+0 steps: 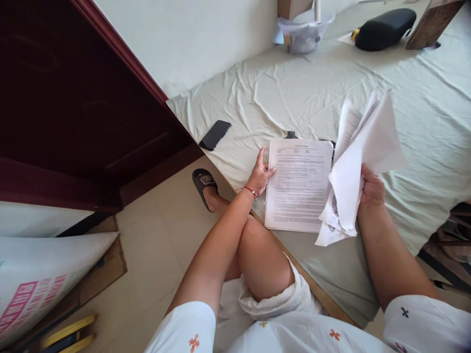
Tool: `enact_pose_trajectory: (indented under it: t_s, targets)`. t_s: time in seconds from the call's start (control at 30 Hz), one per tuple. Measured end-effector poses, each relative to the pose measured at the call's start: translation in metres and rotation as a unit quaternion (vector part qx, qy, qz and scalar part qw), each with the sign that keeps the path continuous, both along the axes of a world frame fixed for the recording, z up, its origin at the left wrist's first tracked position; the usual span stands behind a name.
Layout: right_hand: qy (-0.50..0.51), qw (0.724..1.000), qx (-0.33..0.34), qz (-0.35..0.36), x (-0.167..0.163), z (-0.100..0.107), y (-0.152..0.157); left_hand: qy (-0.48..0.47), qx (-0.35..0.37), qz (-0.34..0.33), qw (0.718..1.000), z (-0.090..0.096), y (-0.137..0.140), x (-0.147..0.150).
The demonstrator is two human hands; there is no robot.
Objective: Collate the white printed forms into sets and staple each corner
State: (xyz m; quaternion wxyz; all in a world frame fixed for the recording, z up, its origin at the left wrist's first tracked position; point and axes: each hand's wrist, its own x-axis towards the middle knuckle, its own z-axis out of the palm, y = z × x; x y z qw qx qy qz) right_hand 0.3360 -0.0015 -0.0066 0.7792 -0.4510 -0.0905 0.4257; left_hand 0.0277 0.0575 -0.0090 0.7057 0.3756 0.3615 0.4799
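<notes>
My left hand (pixel 260 177) grips the left edge of a stack of printed papers (pixel 298 189); its thumb rests on the top sheet and its index finger points outward. The stack lies at the near edge of the cloth-covered table, a dark clip (pixel 291 135) showing at its top. Off to the right, my right hand (pixel 371 187) is closed around a bunch of loose, curled sheets (pixel 380 135), held up and tilted. Their lower ends overlap the right side of the stack. Some fingers of both hands are hidden.
A black phone (pixel 215 135) lies near the table's left edge. At the back stand a clear plastic tub (pixel 307 34), a black case (pixel 386 29) and a wooden piece (pixel 434 24). A printed white sack (pixel 47 279) sits on the floor at left, near a dark red door (pixel 73 93).
</notes>
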Motion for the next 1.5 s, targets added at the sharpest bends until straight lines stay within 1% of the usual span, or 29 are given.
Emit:
enact_pose_trajectory:
  t_s: [0.13,0.23,0.3,0.43,0.5,0.63,0.73,0.8,0.9,1.07,1.23,1.37,1.5]
  targets:
    - [-0.012,1.000,0.023,0.007,-0.001,-0.002,0.000,0.005,-0.010,-0.004,1.000,-0.005,0.002,0.000]
    - [-0.061,0.997,0.044,0.014,-0.005,-0.002,-0.001,0.012,-0.012,-0.013,1.000,-0.007,0.003,0.000]
    - [-0.105,0.993,0.032,0.033,-0.010,-0.001,-0.003,0.012,-0.010,-0.023,1.000,-0.007,0.003,0.001]
    - [-0.179,0.979,-0.027,0.098,-0.020,0.003,-0.008,0.008,-0.005,-0.038,0.999,-0.003,0.001,0.001]
    - [-0.199,0.971,-0.035,0.126,-0.022,0.002,-0.009,0.007,0.001,-0.041,0.999,-0.001,0.000,0.001]
    - [-0.200,0.967,-0.038,0.152,-0.017,0.000,-0.009,0.013,0.016,-0.051,0.998,0.000,-0.001,0.000]
    - [-0.190,0.963,-0.049,0.187,-0.013,-0.002,-0.009,0.008,0.016,-0.057,0.998,0.000,-0.001,0.000]
    - [-0.183,0.962,-0.054,0.197,-0.013,-0.002,-0.010,0.002,0.013,-0.059,0.998,0.000,-0.001,0.000]
    - [-0.179,0.965,-0.052,0.183,-0.015,0.000,-0.010,-0.002,0.010,-0.052,0.999,0.002,-0.002,0.000]
    - [-0.181,0.973,-0.011,0.143,-0.021,0.003,-0.009,-0.028,0.002,-0.031,0.999,0.004,-0.003,0.002]
    - [-0.183,0.973,-0.043,0.133,-0.022,0.003,-0.011,-0.055,-0.019,0.006,0.998,0.003,0.000,0.003]
    - [-0.199,0.974,-0.018,0.103,-0.023,0.000,-0.011,-0.066,-0.038,0.029,0.997,0.003,0.001,0.003]
    - [-0.176,0.982,-0.014,0.070,-0.019,0.000,-0.009,-0.063,-0.052,0.059,0.995,0.007,0.000,0.004]
